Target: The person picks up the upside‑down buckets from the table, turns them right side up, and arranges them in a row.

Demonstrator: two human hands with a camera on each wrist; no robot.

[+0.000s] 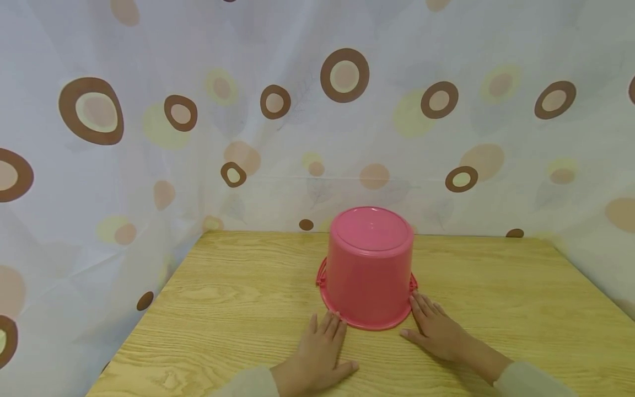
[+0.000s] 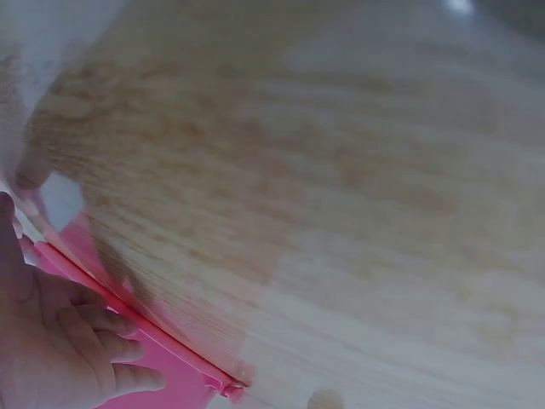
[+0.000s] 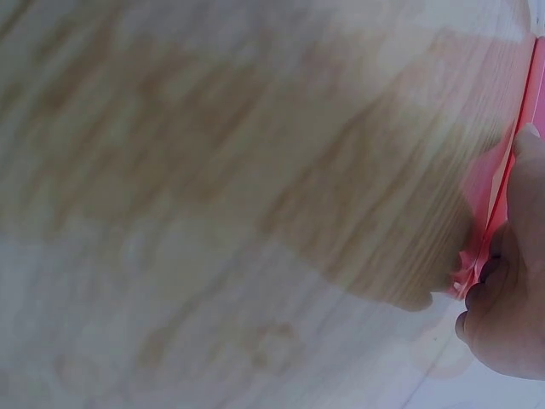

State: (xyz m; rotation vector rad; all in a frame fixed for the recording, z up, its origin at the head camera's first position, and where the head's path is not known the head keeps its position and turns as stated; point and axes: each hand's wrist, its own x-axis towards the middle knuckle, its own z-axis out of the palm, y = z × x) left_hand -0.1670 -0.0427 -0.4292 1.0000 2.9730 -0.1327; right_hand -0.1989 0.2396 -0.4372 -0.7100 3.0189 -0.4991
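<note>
A pink bucket [image 1: 369,281] stands upside down on the wooden table, its base facing up and its rim on the tabletop. Its handle [image 1: 322,273] shows at the left side of the rim. My left hand [image 1: 317,353] lies with fingers straight, fingertips right at the front left of the rim. At the front right of the rim is my right hand [image 1: 439,333], fingers extended and thumb apart. In the left wrist view the left fingers [image 2: 119,349] overlap the bucket's pink wall. The right wrist view has the right hand [image 3: 511,290] beside the pink rim. The bucket's inside is hidden.
The wooden table [image 1: 238,298] has its back edge just behind the bucket. A pale curtain [image 1: 297,138] with brown and beige circles hangs behind the table and along both sides.
</note>
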